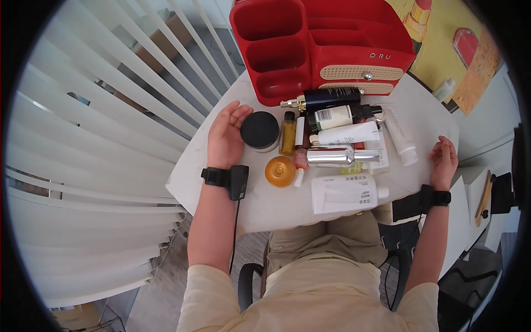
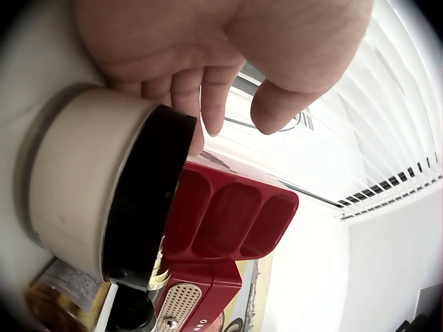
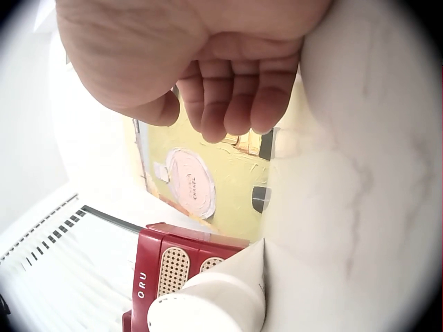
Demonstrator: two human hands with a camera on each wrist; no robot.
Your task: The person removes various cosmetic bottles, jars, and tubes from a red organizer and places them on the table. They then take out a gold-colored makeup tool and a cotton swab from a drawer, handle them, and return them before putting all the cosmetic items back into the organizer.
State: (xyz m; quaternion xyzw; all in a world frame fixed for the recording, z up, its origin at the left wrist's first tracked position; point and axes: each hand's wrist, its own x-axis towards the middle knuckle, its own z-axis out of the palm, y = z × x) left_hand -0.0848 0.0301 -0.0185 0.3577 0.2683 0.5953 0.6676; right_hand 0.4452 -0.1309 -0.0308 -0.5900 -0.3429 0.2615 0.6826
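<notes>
My left hand (image 1: 225, 137) rests at the left side of the table with its fingers loosely bent, holding nothing. Right beside it stands a cream jar (image 2: 83, 176) with a wide black lid (image 1: 260, 130). At the table's right edge lies my right hand (image 1: 444, 166), palm inward and fingers relaxed, with nothing in it. A white squeeze tube (image 1: 399, 135) is the item nearest to that hand. Between the hands lie a small amber bottle (image 1: 287, 134), a round golden jar (image 1: 280, 171), a silver tube (image 1: 331, 156) and a white flat bottle (image 1: 344, 193).
A red organizer (image 1: 271, 94) with compartments and small drawers stands at the back of the marble-look table (image 1: 193, 171). In front of it lie a dark blue pump bottle (image 1: 332, 98) and a labelled bottle (image 1: 333, 117). White vertical blinds (image 1: 99, 160) hang at the left.
</notes>
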